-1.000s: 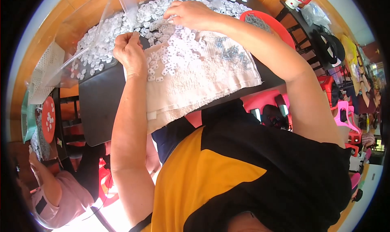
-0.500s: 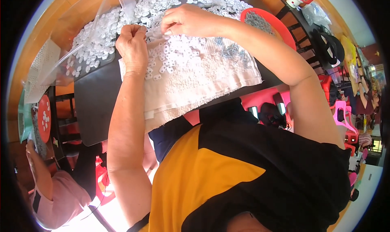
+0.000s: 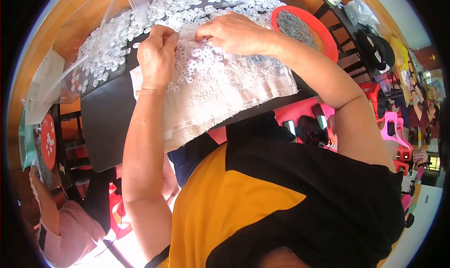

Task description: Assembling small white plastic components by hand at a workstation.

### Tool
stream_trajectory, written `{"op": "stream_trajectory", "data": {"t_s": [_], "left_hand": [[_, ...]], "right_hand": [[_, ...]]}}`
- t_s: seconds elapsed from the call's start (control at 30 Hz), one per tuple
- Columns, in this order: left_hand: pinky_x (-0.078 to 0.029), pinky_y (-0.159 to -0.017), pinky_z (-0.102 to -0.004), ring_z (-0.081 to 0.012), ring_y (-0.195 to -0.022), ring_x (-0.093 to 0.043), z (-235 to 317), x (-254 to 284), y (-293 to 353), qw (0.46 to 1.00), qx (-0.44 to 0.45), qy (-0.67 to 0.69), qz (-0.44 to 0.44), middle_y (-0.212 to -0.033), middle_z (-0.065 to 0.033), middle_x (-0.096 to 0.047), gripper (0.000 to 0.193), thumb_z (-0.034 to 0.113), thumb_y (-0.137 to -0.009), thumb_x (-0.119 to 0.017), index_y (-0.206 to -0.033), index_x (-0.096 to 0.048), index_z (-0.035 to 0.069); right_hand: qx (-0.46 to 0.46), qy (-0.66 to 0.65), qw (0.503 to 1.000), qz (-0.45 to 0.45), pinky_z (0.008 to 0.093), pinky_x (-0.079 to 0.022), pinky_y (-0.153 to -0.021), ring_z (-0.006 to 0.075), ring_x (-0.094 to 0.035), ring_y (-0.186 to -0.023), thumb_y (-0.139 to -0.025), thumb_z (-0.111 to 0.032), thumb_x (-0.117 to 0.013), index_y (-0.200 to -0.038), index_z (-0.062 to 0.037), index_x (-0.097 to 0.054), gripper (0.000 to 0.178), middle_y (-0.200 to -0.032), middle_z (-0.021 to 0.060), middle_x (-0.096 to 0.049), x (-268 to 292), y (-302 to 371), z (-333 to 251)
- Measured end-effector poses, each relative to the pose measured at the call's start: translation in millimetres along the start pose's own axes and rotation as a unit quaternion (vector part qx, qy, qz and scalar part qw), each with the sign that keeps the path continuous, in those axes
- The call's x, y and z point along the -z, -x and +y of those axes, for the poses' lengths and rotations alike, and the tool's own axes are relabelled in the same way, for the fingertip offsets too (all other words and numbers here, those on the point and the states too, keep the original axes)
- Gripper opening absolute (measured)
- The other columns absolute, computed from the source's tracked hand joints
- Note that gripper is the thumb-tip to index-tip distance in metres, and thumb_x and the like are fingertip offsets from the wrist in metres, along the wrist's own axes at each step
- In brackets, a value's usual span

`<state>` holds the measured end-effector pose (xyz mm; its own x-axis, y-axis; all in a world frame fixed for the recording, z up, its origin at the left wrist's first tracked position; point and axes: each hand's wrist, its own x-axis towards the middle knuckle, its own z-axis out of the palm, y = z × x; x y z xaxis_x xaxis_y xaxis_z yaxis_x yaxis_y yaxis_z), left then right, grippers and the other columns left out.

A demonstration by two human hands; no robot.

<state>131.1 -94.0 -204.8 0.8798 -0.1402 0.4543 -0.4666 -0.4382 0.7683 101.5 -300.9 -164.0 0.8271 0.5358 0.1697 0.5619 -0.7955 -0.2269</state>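
My left hand (image 3: 157, 57) is closed in a pinch at the left side of a cream towel (image 3: 225, 97). Whatever sits between its thumb and fingers is hidden. Bent over a heap of small white plastic pieces with holes (image 3: 201, 60), my right hand (image 3: 236, 35) has its fingertips drawn together among them. I cannot make out what they hold. Thin grey metal pins, perhaps nails (image 3: 269, 61), lie on the towel's right part, below my right wrist.
More white pieces (image 3: 105, 54) cover the far side of the black table (image 3: 105, 136), near clear plastic panels (image 3: 133, 0). A red basin (image 3: 330, 45) of grey pins stands at right. At left, a person in pink (image 3: 75, 226) works beside a red plate (image 3: 48, 141).
My right hand has moved down and right, from the heap's far edge into the white pieces. My left hand has shifted slightly right, still pinched.
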Motion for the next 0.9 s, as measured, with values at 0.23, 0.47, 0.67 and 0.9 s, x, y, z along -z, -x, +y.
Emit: {"op": "stream_trajectory", "data": {"t_s": [0.23,0.47,0.67,0.9], "left_hand": [[-0.049,-0.069,-0.0311,-0.0230,-0.067,-0.065,1,3,-9,0.996,0.081,0.013,-0.019,-0.071,-0.0090,-0.068,0.013,0.017,-0.082,-0.065,-0.088,-0.066,0.005],[-0.049,-0.068,-0.0319,-0.0204,-0.066,-0.064,-1,3,1,1.000,0.022,-0.010,-0.012,-0.073,-0.0087,-0.068,0.013,0.015,-0.081,-0.067,-0.086,-0.066,0.003],[-0.049,-0.066,-0.0289,-0.0165,-0.064,-0.060,10,1,4,0.994,-0.077,0.037,0.070,-0.072,-0.0083,-0.066,0.010,0.010,-0.079,-0.069,-0.083,-0.065,0.002],[-0.043,-0.057,-0.0245,-0.0121,-0.061,-0.055,25,11,4,0.952,0.096,0.290,-0.004,-0.072,-0.0061,-0.064,0.010,0.007,-0.082,-0.069,-0.081,-0.066,-0.002]], "right_hand": [[-0.027,0.096,0.994,0.039,0.0417,-0.043,-0.089,0.0252,-0.061,-0.101,-0.088,-0.013,-0.054,-0.109,-0.0124,-0.065,0.024,-0.103,0.0065,-0.067,-14,8,0],[0.017,0.067,0.987,0.142,0.0392,-0.041,-0.082,0.0217,-0.061,-0.095,-0.083,-0.009,-0.061,-0.094,-0.0124,-0.065,0.012,-0.098,0.0002,-0.065,-6,34,-20],[0.027,0.102,0.986,0.130,0.0382,-0.040,-0.078,0.0219,-0.061,-0.090,-0.081,-0.011,-0.063,-0.083,-0.0116,-0.062,0.002,-0.092,0.0022,-0.062,-26,46,-25],[0.032,0.110,0.990,0.081,0.0418,-0.043,-0.077,0.0257,-0.062,-0.093,-0.077,-0.007,-0.061,-0.087,-0.0057,-0.063,0.011,-0.092,0.0079,-0.063,-17,48,-36]]}}
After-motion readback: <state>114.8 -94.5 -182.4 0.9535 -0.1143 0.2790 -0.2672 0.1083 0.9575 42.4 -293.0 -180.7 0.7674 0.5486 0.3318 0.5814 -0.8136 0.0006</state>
